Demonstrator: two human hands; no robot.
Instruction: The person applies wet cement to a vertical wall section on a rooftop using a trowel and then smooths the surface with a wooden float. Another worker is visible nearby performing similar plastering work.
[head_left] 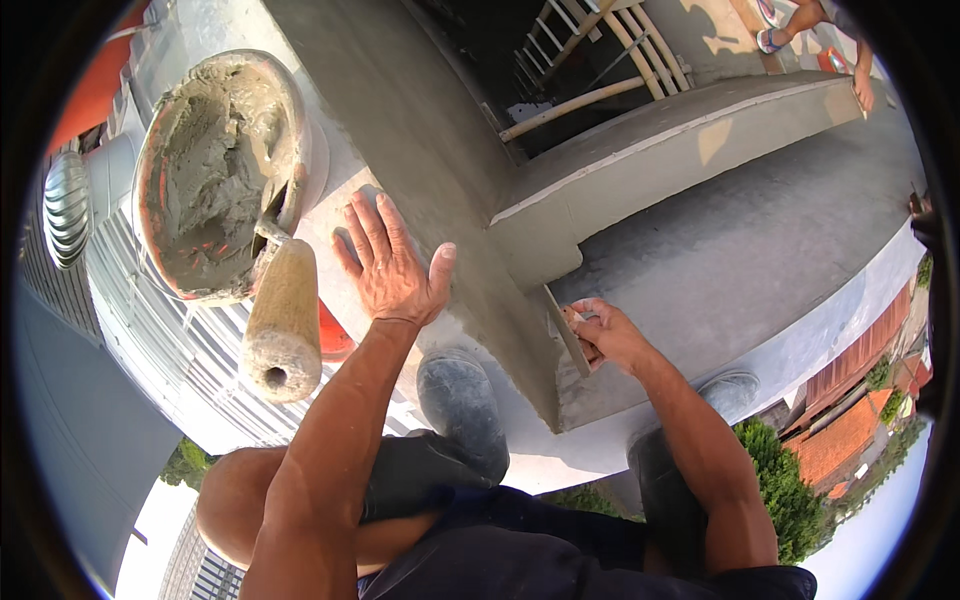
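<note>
My left hand (388, 262) lies flat with its fingers spread on the pale ledge, beside the smooth grey cement wall top (420, 170). My right hand (606, 337) is closed around the grip of a plastering float (568, 333). The float's thin flat plate is seen nearly edge-on, against the side of the wall near its close end. My fingers hide most of the grip. Left of my left hand stands a bucket (308, 150) of wet grey mortar (215, 170). A trowel (282, 315) rests in it, its worn wooden handle sticking out toward me.
A bamboo ladder (640, 50) stands in a dark opening beyond a low cement-faced wall (690, 165). At the far right, another person's hand (863, 90) and sandalled foot (772, 40) show. My boots (462, 410) stand near a high edge, with rooftops (840, 440) and trees (780, 480) below.
</note>
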